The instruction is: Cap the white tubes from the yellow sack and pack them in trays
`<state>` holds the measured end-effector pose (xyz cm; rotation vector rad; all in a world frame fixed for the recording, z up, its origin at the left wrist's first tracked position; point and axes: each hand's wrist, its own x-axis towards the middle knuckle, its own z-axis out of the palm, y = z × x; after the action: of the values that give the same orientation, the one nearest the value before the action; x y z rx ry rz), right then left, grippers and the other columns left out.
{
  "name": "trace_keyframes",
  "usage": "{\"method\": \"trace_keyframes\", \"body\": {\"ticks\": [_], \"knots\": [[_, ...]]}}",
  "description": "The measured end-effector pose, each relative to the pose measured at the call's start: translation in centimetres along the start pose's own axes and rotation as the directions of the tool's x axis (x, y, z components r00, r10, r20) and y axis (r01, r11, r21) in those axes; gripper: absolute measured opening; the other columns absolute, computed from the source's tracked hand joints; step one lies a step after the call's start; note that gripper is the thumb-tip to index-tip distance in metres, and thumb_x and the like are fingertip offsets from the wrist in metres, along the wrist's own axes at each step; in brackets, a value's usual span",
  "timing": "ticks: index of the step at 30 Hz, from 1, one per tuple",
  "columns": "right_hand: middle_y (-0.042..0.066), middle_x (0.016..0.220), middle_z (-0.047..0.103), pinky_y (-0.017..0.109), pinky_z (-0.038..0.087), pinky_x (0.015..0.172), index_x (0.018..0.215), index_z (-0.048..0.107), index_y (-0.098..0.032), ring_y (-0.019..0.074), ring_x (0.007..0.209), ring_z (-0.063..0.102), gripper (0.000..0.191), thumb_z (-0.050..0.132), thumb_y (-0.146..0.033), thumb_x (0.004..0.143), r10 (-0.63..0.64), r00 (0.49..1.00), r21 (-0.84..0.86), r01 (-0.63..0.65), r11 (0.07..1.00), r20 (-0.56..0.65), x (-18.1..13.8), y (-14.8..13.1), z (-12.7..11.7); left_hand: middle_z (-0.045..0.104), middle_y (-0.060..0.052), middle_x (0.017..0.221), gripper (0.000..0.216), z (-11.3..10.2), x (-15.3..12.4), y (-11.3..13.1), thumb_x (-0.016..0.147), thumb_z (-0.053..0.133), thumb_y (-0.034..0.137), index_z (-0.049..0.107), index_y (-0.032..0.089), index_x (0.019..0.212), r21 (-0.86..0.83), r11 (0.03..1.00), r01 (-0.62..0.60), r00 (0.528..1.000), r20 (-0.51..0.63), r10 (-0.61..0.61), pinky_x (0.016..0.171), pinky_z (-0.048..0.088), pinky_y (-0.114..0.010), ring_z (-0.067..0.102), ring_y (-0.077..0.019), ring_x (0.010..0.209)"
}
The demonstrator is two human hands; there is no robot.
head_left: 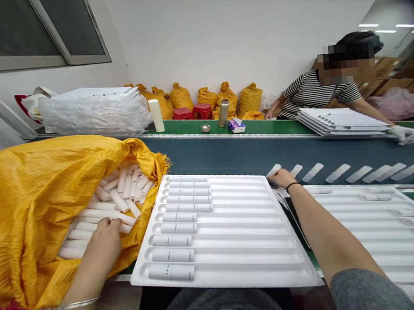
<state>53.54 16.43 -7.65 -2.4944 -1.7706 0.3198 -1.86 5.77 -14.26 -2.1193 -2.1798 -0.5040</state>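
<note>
My left hand (104, 239) reaches into the mouth of a yellow woven sack (60, 166) full of white tubes (119, 200). Its fingers are curled round a tube among the others, and the fingertips are partly hidden. At the conveyor's near edge, my right hand (284, 177) grips a white tube (273, 170) at its fingertips. Between my arms lies a white plastic tray (238, 280) with long parallel grooves. Printed white tubes (171, 272) rest end to end in the left part of its grooves.
A second grooved tray (348, 220) lies under my right forearm. White tubes (337, 173) line the dark conveyor belt (221, 154). Across it, a person in a striped top (306, 92) touches stacked trays (340, 118). A steel flask (223, 113) and tissue pack (236, 125) stand behind the belt.
</note>
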Motion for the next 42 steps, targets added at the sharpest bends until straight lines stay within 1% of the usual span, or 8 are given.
{"method": "trace_keyframes", "body": {"ticks": [6,10,15,19,24,29,36,42], "knots": [[0.01,0.083,0.066,0.036,0.05,0.073,0.082,0.065,-0.009,0.0206,0.08,0.064,0.019,0.064,-0.028,0.083,0.013,0.988,-0.118,0.005,0.993,0.155,0.0,1.0,-1.7,0.053,-0.008,0.08,0.026,-0.7,0.3,0.7,0.077,0.043,0.016,0.068,0.017,0.085,-0.04,0.999,-0.008,1.0,0.004,0.008,0.075,0.046,-0.04,0.056,-0.0255,0.077],[0.019,0.079,0.066,0.039,0.046,0.072,0.073,0.068,-0.009,0.0304,0.081,0.065,0.026,0.054,-0.028,0.085,-0.228,0.963,-0.092,0.243,0.966,0.146,-4.2,-3.2,-2.5,0.059,-0.008,0.104,0.03,-2.5,0.4,3.2,0.084,0.051,0.036,0.066,0.022,0.106,-0.184,0.982,-0.051,0.998,-0.055,0.042,0.087,0.047,-0.036,0.058,-0.0248,0.094],[0.007,0.109,0.064,0.027,0.043,0.088,0.11,0.063,-0.021,0.0174,0.1,0.06,0.026,0.045,-0.021,0.091,-0.715,0.689,0.104,0.707,0.699,0.123,-11.4,-12.0,3.1,0.063,-0.008,0.109,0.031,-4.1,0.0,9.4,0.084,0.057,0.042,0.065,0.022,0.106,-0.458,0.861,-0.223,0.974,-0.137,0.179,0.097,0.043,-0.037,0.057,-0.0235,0.107],[0.014,0.105,0.06,0.032,0.047,0.08,0.1,0.062,-0.011,0.0226,0.09,0.06,0.023,0.063,-0.016,0.078,-0.771,0.631,0.123,0.762,0.636,0.085,-12.2,-15.1,6.2,0.067,-0.006,0.105,0.026,-4.6,-0.5,12.1,0.084,0.06,0.036,0.064,0.023,0.106,-0.533,0.8,-0.277,0.961,-0.166,0.222,0.092,0.046,-0.035,0.06,-0.022,0.103],[0.009,0.096,0.06,0.031,0.047,0.076,0.098,0.056,-0.014,0.0186,0.084,0.057,0.019,0.061,-0.017,0.079,-0.788,0.615,0.21,0.775,0.596,-0.033,-12.4,-15.6,4.0,0.066,-0.006,0.11,0.028,-5.3,-1.3,12.6,0.087,0.056,0.032,0.058,0.022,0.114,-0.578,0.774,-0.259,0.964,-0.103,0.245,0.091,0.045,-0.032,0.06,-0.0212,0.105],[0.005,0.093,0.062,0.026,0.049,0.069,0.115,0.055,-0.018,0.0125,0.075,0.057,0.025,0.046,-0.024,0.093,-0.898,0.397,0.593,0.775,0.218,-0.188,-14.9,-15.4,1.2,0.062,-0.006,0.109,0.033,-6.0,-1.7,13.1,0.091,0.048,0.029,0.053,0.024,0.124,-0.571,0.758,-0.315,0.922,0.006,0.387,0.089,0.045,-0.031,0.057,-0.0201,0.103],[0.009,0.104,0.053,0.034,0.05,0.085,0.13,0.053,-0.026,0.0176,0.097,0.055,0.038,0.048,-0.018,0.092,-0.868,0.304,0.408,0.904,0.132,-0.393,-15.3,-14.5,0.6,0.058,-0.006,0.101,0.037,-6.7,-1.5,13.6,0.093,0.045,0.028,0.05,0.024,0.129,-0.553,0.756,-0.351,0.912,-0.018,0.411,0.085,0.044,-0.03,0.056,-0.0187,0.096],[0.01,0.116,0.052,0.031,0.05,0.089,0.132,0.048,-0.025,0.0172,0.108,0.053,0.046,0.043,-0.006,0.091,-0.902,0.14,0.327,0.945,-0.001,-0.409,-15.8,-14.0,0.2,0.062,-0.005,0.103,0.041,-7.6,-1.6,14.4,0.092,0.047,0.03,0.047,0.025,0.133,-0.612,0.714,-0.341,0.873,0.076,0.482,0.084,0.045,-0.028,0.058,-0.0172,0.095]]}}
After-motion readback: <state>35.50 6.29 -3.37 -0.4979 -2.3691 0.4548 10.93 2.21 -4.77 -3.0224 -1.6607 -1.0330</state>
